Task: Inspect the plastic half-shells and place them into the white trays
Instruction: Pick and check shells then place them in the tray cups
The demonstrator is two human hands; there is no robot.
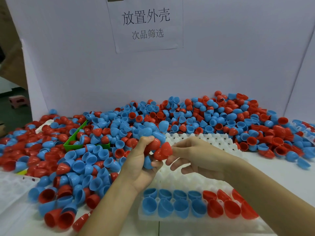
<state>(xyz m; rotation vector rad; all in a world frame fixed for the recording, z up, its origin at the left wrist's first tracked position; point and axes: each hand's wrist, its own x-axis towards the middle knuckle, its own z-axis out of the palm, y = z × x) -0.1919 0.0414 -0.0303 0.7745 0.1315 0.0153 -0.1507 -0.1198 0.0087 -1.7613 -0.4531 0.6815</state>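
The left hand (141, 165) is raised above the white tray (190, 182), palm turned inward, fingers curled round a cluster of half-shells (153, 142): several blue ones stacked at the top and below, with a red one pinned under the thumb. The right hand (196, 155) is level with it and just to its right, thumb and forefinger pinching the red half-shell (162, 151) that projects from the cluster; the remaining fingers hang loosely curled beneath and hold nothing.

The red half-shell lies directly between the two hands, its pointed dome angled up and to the right, toward the right fingertips. Its rim faces down and left, into the left palm. The right hand is the nearer one to any free pocket.

The tray's nearest two rows already hold shells, four blue columns at left and red ones at right, partly hidden by the right forearm. The rows beyond stand unfilled. Judged from this, the next move is a pull to the right along the shell's axis, then a descent into an unfilled pocket.

The loose pile (119, 126) surrounds the tray on the left and far sides.
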